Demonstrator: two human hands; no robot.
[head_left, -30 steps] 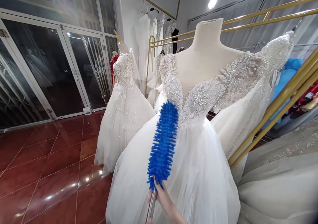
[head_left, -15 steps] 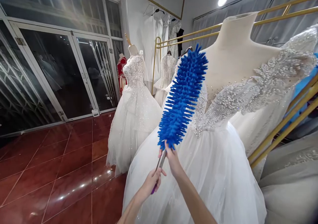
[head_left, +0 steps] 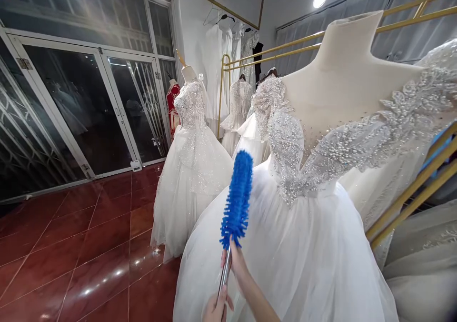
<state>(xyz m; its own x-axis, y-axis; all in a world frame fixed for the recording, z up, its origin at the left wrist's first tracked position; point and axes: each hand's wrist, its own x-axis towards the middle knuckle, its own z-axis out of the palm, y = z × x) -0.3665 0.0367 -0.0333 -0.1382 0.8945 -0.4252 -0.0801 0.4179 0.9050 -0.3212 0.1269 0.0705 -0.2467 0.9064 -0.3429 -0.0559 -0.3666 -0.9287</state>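
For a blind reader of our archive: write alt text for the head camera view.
Two bare hands grip the metal handle of a blue duster, left hand low, right hand just under the bristles, held against the tulle skirt of a beaded white gown on a headless mannequin. More white gowns stand behind on a red tiled floor, beside gold racks and glass doors.

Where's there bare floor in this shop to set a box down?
The red tiled floor lies bare between the glass doors and the standing gown. Right of it, the near gown and gold rails crowd together.
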